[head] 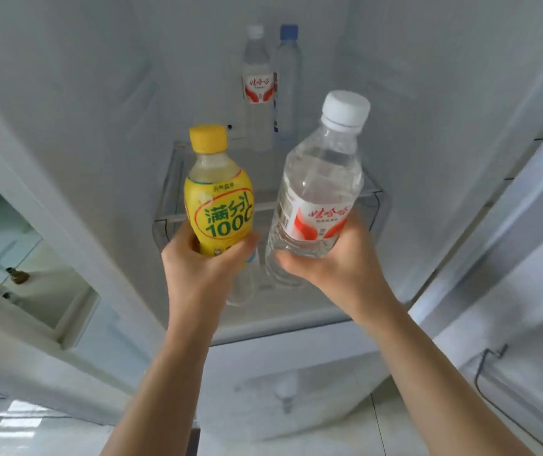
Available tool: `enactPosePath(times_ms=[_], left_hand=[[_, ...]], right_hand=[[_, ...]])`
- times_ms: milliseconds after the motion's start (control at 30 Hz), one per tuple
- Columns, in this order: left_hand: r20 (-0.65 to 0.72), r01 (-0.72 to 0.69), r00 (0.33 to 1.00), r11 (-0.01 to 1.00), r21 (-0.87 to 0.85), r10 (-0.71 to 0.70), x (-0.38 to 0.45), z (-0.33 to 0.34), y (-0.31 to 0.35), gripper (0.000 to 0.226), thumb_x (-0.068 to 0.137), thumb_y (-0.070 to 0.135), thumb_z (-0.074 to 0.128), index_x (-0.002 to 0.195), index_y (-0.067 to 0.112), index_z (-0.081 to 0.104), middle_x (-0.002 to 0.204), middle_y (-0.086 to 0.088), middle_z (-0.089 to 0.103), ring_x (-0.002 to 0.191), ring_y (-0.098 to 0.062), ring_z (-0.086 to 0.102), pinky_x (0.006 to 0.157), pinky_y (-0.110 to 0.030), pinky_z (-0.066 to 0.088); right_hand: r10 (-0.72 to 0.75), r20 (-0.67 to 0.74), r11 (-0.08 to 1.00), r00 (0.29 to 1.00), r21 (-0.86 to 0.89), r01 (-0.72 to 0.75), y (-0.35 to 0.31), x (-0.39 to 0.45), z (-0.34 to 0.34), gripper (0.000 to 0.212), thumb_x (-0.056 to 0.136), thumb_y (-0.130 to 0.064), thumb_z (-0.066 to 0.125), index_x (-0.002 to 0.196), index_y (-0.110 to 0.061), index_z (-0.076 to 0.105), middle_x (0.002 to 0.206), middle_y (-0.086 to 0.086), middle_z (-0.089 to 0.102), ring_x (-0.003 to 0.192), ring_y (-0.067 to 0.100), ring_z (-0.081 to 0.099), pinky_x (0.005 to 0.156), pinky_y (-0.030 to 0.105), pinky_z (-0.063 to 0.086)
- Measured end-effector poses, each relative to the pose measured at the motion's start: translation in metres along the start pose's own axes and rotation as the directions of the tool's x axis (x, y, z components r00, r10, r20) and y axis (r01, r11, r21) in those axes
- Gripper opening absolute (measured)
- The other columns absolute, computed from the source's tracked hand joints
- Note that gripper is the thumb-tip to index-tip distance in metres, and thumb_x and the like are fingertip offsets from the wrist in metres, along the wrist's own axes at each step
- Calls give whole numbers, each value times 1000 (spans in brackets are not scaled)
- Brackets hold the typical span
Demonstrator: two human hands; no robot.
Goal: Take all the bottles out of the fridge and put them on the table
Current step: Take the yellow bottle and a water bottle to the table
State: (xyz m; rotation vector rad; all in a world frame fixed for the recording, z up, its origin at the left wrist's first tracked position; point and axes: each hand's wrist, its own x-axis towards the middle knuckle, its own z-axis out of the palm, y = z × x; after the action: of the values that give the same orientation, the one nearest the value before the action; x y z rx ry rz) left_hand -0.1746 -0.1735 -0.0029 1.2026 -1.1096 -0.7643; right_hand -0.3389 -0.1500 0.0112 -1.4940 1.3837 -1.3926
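My left hand [202, 261] grips the lower part of a yellow drink bottle [217, 199] with a yellow cap, held upright in front of the open fridge. My right hand [336, 258] grips a clear water bottle [316, 199] with a white cap and a red-and-white label, tilted slightly right. At the back of the fridge stand two more bottles side by side: a clear one with a white cap and red label [257, 87], and a clear one with a blue cap [286, 83]. Another clear bottle [244, 284] shows partly below my left hand.
A glass shelf [171, 222] spans the white fridge interior behind the held bottles. The fridge doors stand open on the left [33, 245] and right [510, 225]. A lower drawer front [283, 383] sits beneath, above a pale tiled floor.
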Motion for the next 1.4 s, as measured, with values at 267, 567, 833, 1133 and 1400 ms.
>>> enactPosePath(times_ms=[267, 567, 833, 1133, 1400], left_hand=[[239, 68, 966, 986, 154, -104, -68, -55, -40, 31, 54, 31, 86, 79, 27, 69, 72, 9, 73, 65, -10, 70, 54, -23, 55], [428, 152, 849, 919, 365, -311, -153, -137, -95, 35, 57, 33, 89, 81, 26, 65, 70, 13, 71, 63, -11, 68, 59, -36, 57], [476, 206, 742, 836, 508, -472, -223, -186, -111, 32, 60, 25, 89, 83, 20, 66, 69, 6, 70, 60, -5, 65, 58, -30, 53], [703, 57, 542, 855, 516, -461, -334, -144, -86, 31, 62, 30, 88, 81, 22, 65, 69, 6, 69, 65, -12, 66, 59, -29, 52], [822, 8, 369, 886, 464, -433, -502, -95, -56, 33, 60, 32, 89, 82, 28, 64, 72, 10, 69, 66, -6, 66, 58, -32, 57]], right_hand=[[235, -119, 972, 965, 10, -236, 38, -123, 16, 60, 62, -10, 88, 111, -27, 57, 96, -12, 71, 89, 7, 69, 72, 17, 55], [556, -325, 825, 765, 108, -554, 57, -258, 79, 59, 67, -21, 85, 118, -21, 56, 101, -2, 69, 90, 12, 69, 74, 20, 57], [714, -474, 624, 516, 97, -775, 60, -379, 94, 55, 63, -23, 83, 110, -17, 54, 94, -2, 68, 87, 18, 68, 80, 38, 57], [707, -621, 610, 337, 296, -734, 41, -515, 49, 48, 66, -22, 82, 106, -26, 56, 100, 0, 67, 89, 16, 68, 83, 42, 57], [652, -736, 615, 182, 374, -695, 20, -659, -34, 59, 65, -26, 86, 113, -22, 51, 98, -11, 64, 88, 5, 65, 72, 18, 54]])
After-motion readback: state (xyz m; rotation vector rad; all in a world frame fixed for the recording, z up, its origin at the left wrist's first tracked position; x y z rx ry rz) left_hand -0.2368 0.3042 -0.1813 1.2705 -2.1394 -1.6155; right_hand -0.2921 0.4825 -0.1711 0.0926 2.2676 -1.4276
